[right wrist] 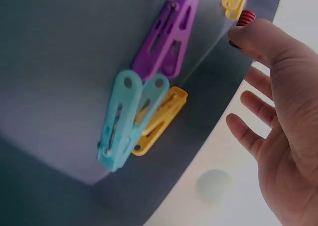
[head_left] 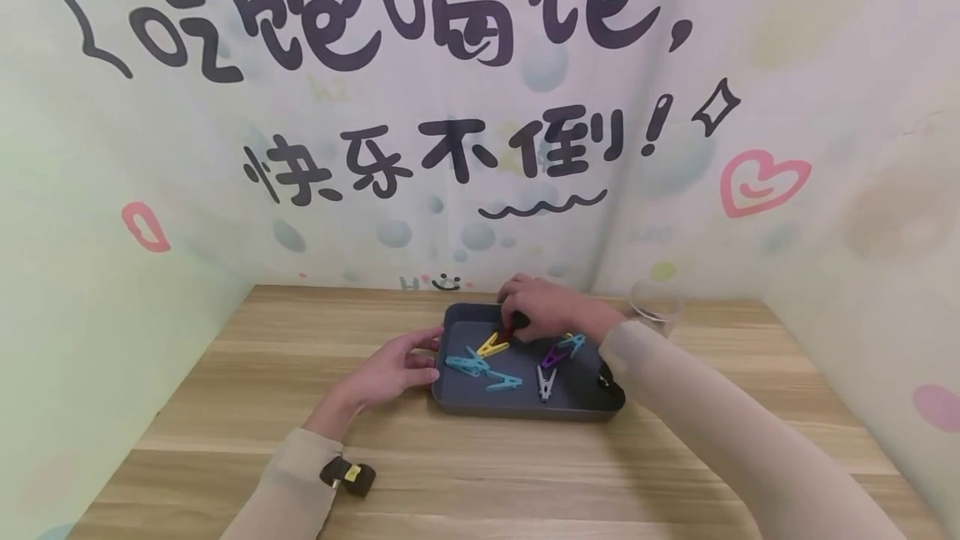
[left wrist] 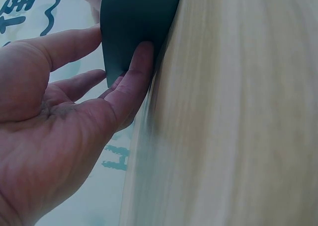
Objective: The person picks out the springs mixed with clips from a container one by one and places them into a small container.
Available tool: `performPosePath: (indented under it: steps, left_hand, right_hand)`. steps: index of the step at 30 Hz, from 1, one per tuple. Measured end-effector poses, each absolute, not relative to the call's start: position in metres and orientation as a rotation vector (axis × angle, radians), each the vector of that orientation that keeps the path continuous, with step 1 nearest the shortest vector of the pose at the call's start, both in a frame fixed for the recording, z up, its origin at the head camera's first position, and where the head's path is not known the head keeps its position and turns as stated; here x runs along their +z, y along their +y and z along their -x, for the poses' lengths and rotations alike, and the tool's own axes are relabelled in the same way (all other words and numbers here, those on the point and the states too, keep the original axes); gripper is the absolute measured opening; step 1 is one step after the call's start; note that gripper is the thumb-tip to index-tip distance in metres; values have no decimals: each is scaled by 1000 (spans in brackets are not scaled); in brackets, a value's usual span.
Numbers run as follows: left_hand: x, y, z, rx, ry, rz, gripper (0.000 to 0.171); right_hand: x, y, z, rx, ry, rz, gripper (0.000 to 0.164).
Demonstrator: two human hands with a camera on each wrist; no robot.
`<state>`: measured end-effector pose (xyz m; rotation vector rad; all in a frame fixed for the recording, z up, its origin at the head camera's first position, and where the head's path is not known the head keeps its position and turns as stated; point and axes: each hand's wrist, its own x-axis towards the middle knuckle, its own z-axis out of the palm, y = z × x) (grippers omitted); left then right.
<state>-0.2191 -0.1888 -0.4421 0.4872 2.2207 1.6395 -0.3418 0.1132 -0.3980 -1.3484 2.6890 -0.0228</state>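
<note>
A dark grey rectangular tray [head_left: 517, 412] lies on the wooden table with several plastic clothespins in it. At its left end, my left hand [head_left: 393, 371] touches the outer wall [left wrist: 131, 25] with extended fingers. My right hand [head_left: 543, 307] reaches over the far side and pinches a small red-and-black ridged object [right wrist: 247, 18] between thumb and finger; most of it is hidden. Beside those fingertips lies a yellow clothespin [head_left: 492, 346]. Blue clothespins [head_left: 503, 381] are at the left, a grey one [head_left: 547, 382] near the front, and a purple one [right wrist: 166, 35] by a light-blue one [right wrist: 121, 119] at the right.
A clear round container [head_left: 656, 304] stands behind the right forearm, close to the back wall. White printed sheets [head_left: 450, 232] enclose the table [head_left: 487, 473] at the back and sides. A small black device [head_left: 349, 475] is on the left wrist.
</note>
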Motion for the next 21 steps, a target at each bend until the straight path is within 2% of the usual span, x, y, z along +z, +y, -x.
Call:
performPosePath:
  steps: [7,21]
  left_hand:
    - [-443,-189,220,1645,2217,-498,69]
    - [-443,-189,221,1645,2219,-503,69]
  right_hand:
    - [-386,125,340,-100,2719,1351,10]
    - [-371,151,333,-200,2741,1436,11]
